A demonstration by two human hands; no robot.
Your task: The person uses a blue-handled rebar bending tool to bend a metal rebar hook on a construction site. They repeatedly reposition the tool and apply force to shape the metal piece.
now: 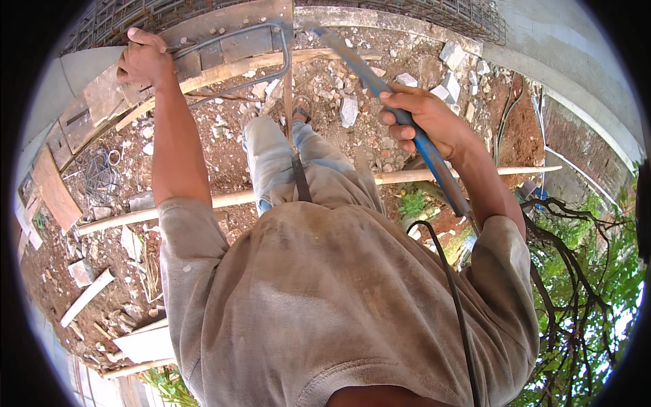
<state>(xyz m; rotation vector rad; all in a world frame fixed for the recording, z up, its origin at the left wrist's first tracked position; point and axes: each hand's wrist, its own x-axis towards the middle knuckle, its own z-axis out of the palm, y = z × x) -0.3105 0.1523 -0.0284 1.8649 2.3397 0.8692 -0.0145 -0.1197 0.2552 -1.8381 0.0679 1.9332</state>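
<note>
My left hand (146,60) is at the far left, over the edge of a wooden bench. Its fingers curl closed round one end of a bent steel rod (237,32). From there the grey rod runs right, turns down at a rounded corner and comes back left below the bench edge. My right hand (427,121) is wrapped round a long, worn blue metal bar (363,73), held slanting in the air. The bar's far tip reaches up beside the bench's right end; its near end points down toward my right upper arm.
Metal pegs stick up from the bench top (196,28). Behind it lies a steel rebar cage (447,22). Broken white rubble (348,112) covers the soil round my feet. A wooden pole (234,199) crosses the ground; tangled wire (100,173) lies left, branches (573,251) hang right.
</note>
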